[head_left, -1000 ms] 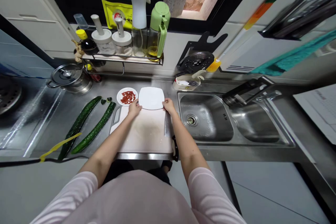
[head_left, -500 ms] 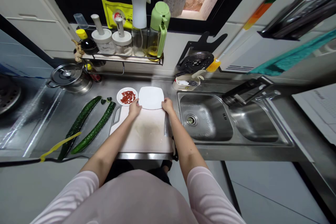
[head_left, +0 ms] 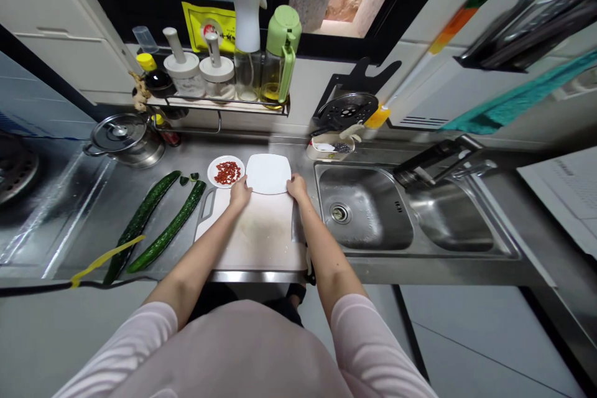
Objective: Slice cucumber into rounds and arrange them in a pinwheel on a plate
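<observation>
A white squarish plate [head_left: 268, 173] with rounded corners lies at the far end of the white cutting board [head_left: 254, 230]. My left hand [head_left: 240, 191] is closed on the plate's near left corner, and my right hand [head_left: 297, 186] grips its near right corner. Touching or very close to the plate's left side is a small round dish [head_left: 211, 172] of chopped red pieces [head_left: 228, 172], perhaps chili. Two long cucumbers [head_left: 144, 211] lie left of the board, with small cut-off ends [head_left: 189, 178] by their tips. A knife's dark handle [head_left: 310, 267] shows at the board's right edge.
To the right is a double steel sink [head_left: 368, 211] with a faucet [head_left: 473, 169]. A lidded pot [head_left: 125, 140] stands at the back left. A wall rack [head_left: 219, 103] holds seasoning jars and bottles. A yellow strap [head_left: 107, 256] hangs over the cucumbers' near ends.
Almost nothing differs. Both hands keep their hold on the plate's corners, and the view has shifted very slightly.
</observation>
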A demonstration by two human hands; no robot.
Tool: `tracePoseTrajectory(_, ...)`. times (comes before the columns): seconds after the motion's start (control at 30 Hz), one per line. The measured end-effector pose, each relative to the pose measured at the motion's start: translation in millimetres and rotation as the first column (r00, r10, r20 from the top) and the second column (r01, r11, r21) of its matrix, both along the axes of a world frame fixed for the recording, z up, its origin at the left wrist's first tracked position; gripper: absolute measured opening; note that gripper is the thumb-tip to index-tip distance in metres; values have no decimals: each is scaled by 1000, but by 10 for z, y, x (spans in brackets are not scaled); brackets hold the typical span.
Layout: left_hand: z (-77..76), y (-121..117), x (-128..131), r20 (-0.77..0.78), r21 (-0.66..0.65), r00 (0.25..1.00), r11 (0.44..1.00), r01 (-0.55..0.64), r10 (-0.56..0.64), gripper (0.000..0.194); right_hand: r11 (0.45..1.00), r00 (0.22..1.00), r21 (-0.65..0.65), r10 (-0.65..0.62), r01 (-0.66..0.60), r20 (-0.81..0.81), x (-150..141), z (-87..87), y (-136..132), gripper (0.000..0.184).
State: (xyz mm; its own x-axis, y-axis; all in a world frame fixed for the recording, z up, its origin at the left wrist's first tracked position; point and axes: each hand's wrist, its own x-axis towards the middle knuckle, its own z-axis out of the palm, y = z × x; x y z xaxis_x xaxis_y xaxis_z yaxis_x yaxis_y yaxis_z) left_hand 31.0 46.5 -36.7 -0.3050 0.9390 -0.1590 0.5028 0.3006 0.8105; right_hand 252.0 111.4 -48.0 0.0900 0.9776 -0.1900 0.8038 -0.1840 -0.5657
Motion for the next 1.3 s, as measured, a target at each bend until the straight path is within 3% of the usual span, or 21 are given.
tracePoseTrajectory(0.43,-60,17,-2,-69,2,997,999,40,-40,56,1000,999,-18,-9,10,34,-25,84,-35,24)
tracePoseTrajectory(0.63,21,-88,-46,-109,64,991,994,90,-83,60,995,996,54,-82,81,23,22,203,-171,40)
tracePoseTrajectory(0.83,151,-460,-167,-83,142,996,990,26,-14,55,987,997,143,-71,71,-8,227,341,-713,42)
tracePoseTrajectory(0.93,178,-647,-304,-118,179,993,984,19,3,50,979,997,189,-77,81,-26,385,343,-1100,42)
tracePoseTrajectory(1.07,237,-822,-593,-204,243,975,969,-32,84,43,986,998,156,-63,62,2,599,300,-1585,39)
tracePoseTrajectory(1.2,320,-926,-933,-363,248,903,958,-142,228,39,994,991,103,-49,35,128,731,305,-1935,35)
tracePoseTrajectory(1.3,366,-980,-1140,-494,200,829,962,-184,262,43,998,983,41,-62,56,174,762,350,-2079,34)
